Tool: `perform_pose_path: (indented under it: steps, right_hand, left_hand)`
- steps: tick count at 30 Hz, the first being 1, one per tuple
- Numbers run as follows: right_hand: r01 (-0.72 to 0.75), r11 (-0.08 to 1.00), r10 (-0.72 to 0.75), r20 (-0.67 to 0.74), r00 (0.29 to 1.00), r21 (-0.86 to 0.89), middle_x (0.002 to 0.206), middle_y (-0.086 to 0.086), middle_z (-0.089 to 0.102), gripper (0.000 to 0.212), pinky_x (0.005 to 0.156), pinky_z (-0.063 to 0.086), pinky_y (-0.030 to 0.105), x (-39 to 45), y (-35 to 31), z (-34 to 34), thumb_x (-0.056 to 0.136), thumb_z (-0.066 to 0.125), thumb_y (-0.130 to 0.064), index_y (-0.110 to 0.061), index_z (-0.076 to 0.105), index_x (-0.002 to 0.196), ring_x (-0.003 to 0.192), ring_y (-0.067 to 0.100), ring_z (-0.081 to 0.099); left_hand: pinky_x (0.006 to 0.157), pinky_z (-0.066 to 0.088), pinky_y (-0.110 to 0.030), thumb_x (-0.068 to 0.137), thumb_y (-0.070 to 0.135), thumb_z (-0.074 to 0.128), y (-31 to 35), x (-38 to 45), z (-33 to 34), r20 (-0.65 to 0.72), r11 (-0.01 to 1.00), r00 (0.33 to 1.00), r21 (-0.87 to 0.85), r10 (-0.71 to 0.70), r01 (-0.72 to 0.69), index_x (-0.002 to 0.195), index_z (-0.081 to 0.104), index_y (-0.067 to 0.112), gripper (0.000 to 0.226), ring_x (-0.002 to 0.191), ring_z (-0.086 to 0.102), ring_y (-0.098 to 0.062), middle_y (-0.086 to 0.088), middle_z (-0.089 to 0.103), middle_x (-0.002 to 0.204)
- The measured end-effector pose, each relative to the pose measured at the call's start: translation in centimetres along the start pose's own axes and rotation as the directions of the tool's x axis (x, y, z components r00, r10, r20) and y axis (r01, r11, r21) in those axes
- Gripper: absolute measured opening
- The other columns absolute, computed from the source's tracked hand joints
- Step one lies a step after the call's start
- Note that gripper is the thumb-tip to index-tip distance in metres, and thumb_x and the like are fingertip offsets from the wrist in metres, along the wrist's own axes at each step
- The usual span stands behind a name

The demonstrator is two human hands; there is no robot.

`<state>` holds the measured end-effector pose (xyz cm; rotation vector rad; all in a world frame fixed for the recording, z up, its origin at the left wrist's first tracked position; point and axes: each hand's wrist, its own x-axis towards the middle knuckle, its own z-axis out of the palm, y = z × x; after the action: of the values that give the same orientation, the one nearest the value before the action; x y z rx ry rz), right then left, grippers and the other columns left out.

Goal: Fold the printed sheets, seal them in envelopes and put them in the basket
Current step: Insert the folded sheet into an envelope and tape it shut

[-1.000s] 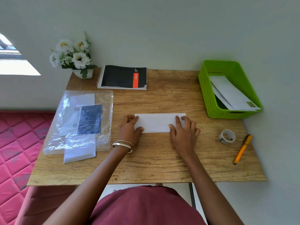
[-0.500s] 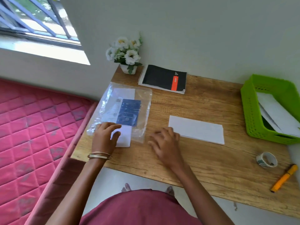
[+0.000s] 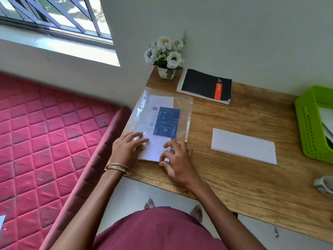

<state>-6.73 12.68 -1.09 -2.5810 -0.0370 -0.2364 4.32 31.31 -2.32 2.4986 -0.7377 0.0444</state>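
Note:
A folded white sheet (image 3: 243, 146) lies flat on the wooden table (image 3: 234, 188), with neither hand on it. At the table's left edge lies a clear plastic pack of envelopes (image 3: 163, 114) with a blue label. A white envelope (image 3: 153, 150) sticks out of its near end. My left hand (image 3: 126, 150) rests on the pack's near left corner with its fingers stretched flat. My right hand (image 3: 180, 163) has curled fingers on the envelope's right edge; its thumb is hidden. The green basket (image 3: 306, 127) at the far right holds white envelopes (image 3: 327, 120).
A black spiral notebook (image 3: 205, 85) and a pot of white flowers (image 3: 165, 55) stand at the table's back by the wall. A roll of tape (image 3: 324, 184) lies at the right edge. A red quilted mattress (image 3: 45, 141) is left of the table.
Both hands left the folded sheet and went left to the envelope pack. My view swung left with them. My right hand has now reached the envelope that sticks out.

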Motion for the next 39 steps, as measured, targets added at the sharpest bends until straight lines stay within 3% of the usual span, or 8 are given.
perform_pose_path:
  steps: [5, 8, 12, 15, 18, 24, 32, 39]
  right_hand:
    - [0.026, 0.955, -0.061, 0.109, 0.992, 0.294, 0.091, -0.005, 0.064, 0.006, 0.083, 0.040, 0.036, 0.5, -1.4, -4.5, 0.081, 0.063, -0.020, -0.018, 0.061, 0.086, 0.091, 0.012, 0.050]
    - [-0.038, 0.876, -0.034, 0.139, 0.990, 0.481, 0.078, -0.010, 0.061, 0.005, 0.060, 0.042, 0.022, 0.7, -2.9, -8.7, 0.083, 0.065, -0.012, -0.013, 0.064, 0.088, 0.065, 0.006, 0.052]
    - [-0.018, 0.651, 0.023, 0.004, 1.000, 0.759, 0.073, -0.013, 0.063, 0.010, 0.053, 0.045, 0.021, 1.0, -4.5, -13.1, 0.082, 0.064, -0.004, -0.013, 0.062, 0.086, 0.062, 0.005, 0.056]
    - [0.079, 0.462, 0.159, -0.170, 0.972, 0.883, 0.072, -0.009, 0.067, 0.012, 0.050, 0.048, 0.019, 1.2, -4.8, -15.5, 0.081, 0.063, 0.001, -0.010, 0.063, 0.086, 0.063, 0.005, 0.060]
    - [0.186, 0.328, 0.336, -0.299, 0.893, 0.926, 0.071, -0.004, 0.068, 0.011, 0.049, 0.049, 0.022, 1.6, -4.5, -17.2, 0.081, 0.064, -0.005, -0.009, 0.064, 0.091, 0.062, 0.010, 0.060]
    - [0.202, 0.414, 0.500, -0.407, 0.764, 0.888, 0.083, -0.004, 0.069, 0.014, 0.060, 0.051, 0.025, 0.5, -2.7, -19.0, 0.089, 0.058, -0.001, -0.010, 0.064, 0.099, 0.080, 0.011, 0.062]
    - [0.078, 0.473, 0.596, -0.384, 0.705, 0.878, 0.109, 0.012, 0.063, 0.020, 0.067, 0.056, 0.029, -3.4, -0.2, -19.6, 0.094, 0.050, -0.001, -0.010, 0.068, 0.096, 0.098, 0.017, 0.062]
    - [-0.032, 0.415, 0.618, -0.256, 0.743, 0.909, 0.125, 0.013, 0.060, 0.033, 0.082, 0.057, 0.037, -6.0, 1.1, -20.3, 0.096, 0.037, 0.009, -0.003, 0.063, 0.112, 0.108, 0.019, 0.063]
  left_hand:
    - [0.084, 0.041, -0.044, 0.080, 0.055, 0.038, 0.5, 0.6, -0.5, 0.052, 0.996, 0.994, 0.003, -0.091, 0.091, 0.103, 0.063, 0.050, 0.035, 0.108, 0.050, -0.019, 0.014, 0.060, 0.113]
    - [0.083, 0.035, -0.040, 0.081, 0.050, 0.048, 0.6, 0.7, -0.7, 0.053, 0.994, 0.993, -0.014, -0.110, 0.110, 0.102, 0.064, 0.050, 0.027, 0.107, 0.047, -0.018, 0.015, 0.057, 0.114]
    - [0.075, 0.026, -0.037, 0.076, 0.050, 0.050, 0.7, 0.8, -0.5, 0.026, 0.996, 0.996, 0.011, -0.086, 0.086, 0.088, 0.068, 0.040, 0.024, 0.106, 0.050, -0.028, 0.002, 0.061, 0.112]
    - [0.082, 0.034, -0.045, 0.079, 0.047, 0.051, 1.2, 0.8, -0.6, 0.066, 0.992, 0.990, -0.003, -0.123, 0.123, 0.108, 0.046, 0.054, 0.031, 0.110, 0.046, -0.023, 0.008, 0.058, 0.115]
    - [0.087, 0.030, -0.043, 0.084, 0.038, 0.061, 1.6, 1.0, -0.9, 0.104, 0.983, 0.978, 0.045, -0.183, 0.179, 0.099, 0.060, 0.057, 0.024, 0.113, 0.045, -0.019, 0.012, 0.054, 0.117]
    - [0.088, 0.034, -0.042, 0.086, 0.033, 0.059, 4.3, 2.0, -0.9, 0.070, 0.954, 0.953, -0.038, -0.294, 0.297, 0.096, 0.070, 0.038, 0.015, 0.109, 0.055, -0.020, 0.003, 0.062, 0.110]
    - [0.068, 0.046, -0.014, 0.091, 0.051, 0.041, 14.2, 3.5, -4.2, -0.116, 0.857, 0.992, -0.514, -0.038, -0.027, 0.106, 0.068, 0.016, 0.046, 0.085, 0.061, -0.003, -0.003, 0.065, 0.100]
    - [0.097, 0.035, -0.047, 0.066, 0.070, 0.058, 21.6, 3.1, -3.4, 0.197, 0.926, 0.916, -0.225, 0.349, -0.304, 0.130, 0.047, 0.034, 0.074, 0.117, 0.047, -0.015, 0.006, 0.051, 0.131]
